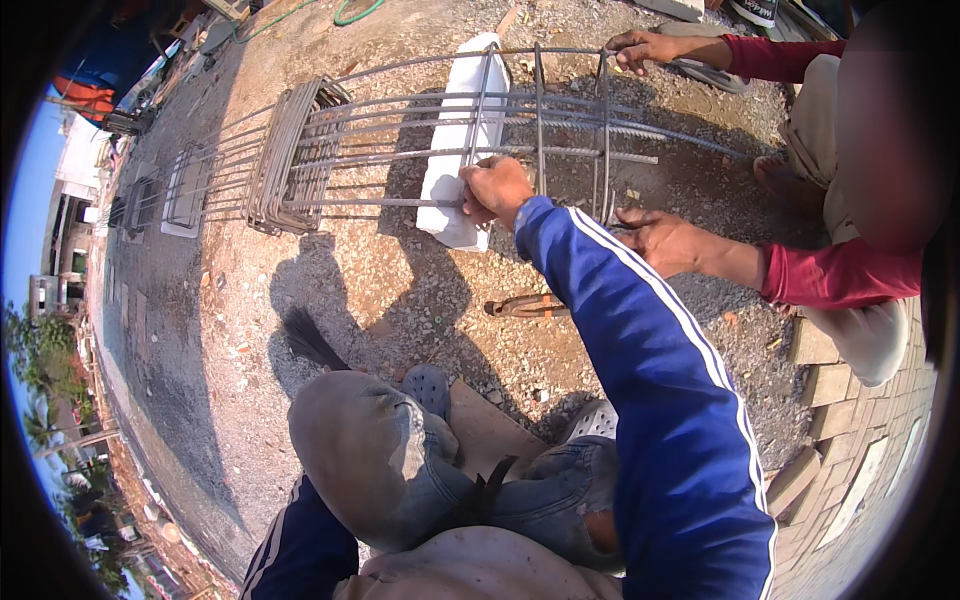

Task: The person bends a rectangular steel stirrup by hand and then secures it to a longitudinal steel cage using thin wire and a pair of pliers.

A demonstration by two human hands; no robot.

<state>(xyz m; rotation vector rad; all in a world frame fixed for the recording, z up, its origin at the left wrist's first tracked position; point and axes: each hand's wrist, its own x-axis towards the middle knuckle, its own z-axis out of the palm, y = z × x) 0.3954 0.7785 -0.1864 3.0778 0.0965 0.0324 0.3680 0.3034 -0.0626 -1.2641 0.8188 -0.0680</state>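
My right hand (497, 190) is closed around the near corner of a square steel stirrup (484, 88), where it meets a long rebar (375, 201). Several such bars run left to right as a cage, with more stirrups (540, 120) standing around them. Beneath my right hand, a white block (440, 180) lies under the bars. My left hand is out of sight; only its blue sleeve (310, 545) shows beside my knee. A bundle of thin dark wires (312, 338) sticks out past that knee. On the gravel lie rust-coloured pincers (525, 306).
At the right, a co-worker in red sleeves has one hand (645, 48) on the far corner of the end stirrup and another hand (665, 242) by its near corner. Stacked stirrups (285, 160) hang on the bars at left, near another white block (183, 195). Paving bricks (850, 440) border the gravel.
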